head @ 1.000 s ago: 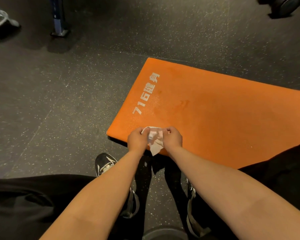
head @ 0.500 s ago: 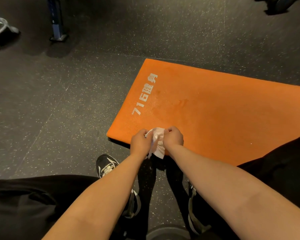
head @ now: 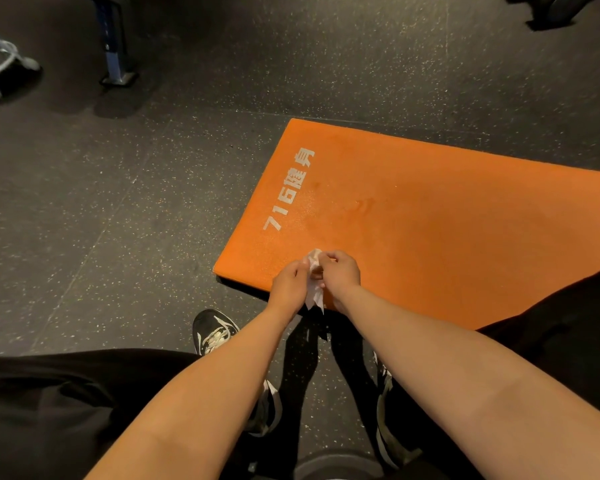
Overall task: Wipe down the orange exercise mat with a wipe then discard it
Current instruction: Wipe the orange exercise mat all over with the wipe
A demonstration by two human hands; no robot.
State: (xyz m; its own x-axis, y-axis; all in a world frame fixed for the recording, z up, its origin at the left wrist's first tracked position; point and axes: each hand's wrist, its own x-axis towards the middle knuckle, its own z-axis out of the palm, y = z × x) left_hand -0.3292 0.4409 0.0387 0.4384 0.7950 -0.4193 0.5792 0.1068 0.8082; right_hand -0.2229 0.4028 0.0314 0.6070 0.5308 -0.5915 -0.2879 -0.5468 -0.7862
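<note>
An orange exercise mat [head: 430, 230] with white lettering lies flat on the dark speckled floor, running off the right edge of the view. Above its near left corner my left hand [head: 289, 284] and my right hand [head: 340, 271] sit close together, both pinching a crumpled white wipe [head: 314, 289] that hangs down between them. The wipe is held in the air, not pressed on the mat.
My black shoes [head: 215, 332] stand on the floor [head: 118, 237] just in front of the mat edge. A blue equipment post with a base plate [head: 116, 64] stands at the far left, another machine foot [head: 0, 60] beyond it, and a dark object [head: 561, 8] at top right.
My hands have drawn closer together, bunching the wipe into a narrower, more crumpled strip. The mat has not moved.
</note>
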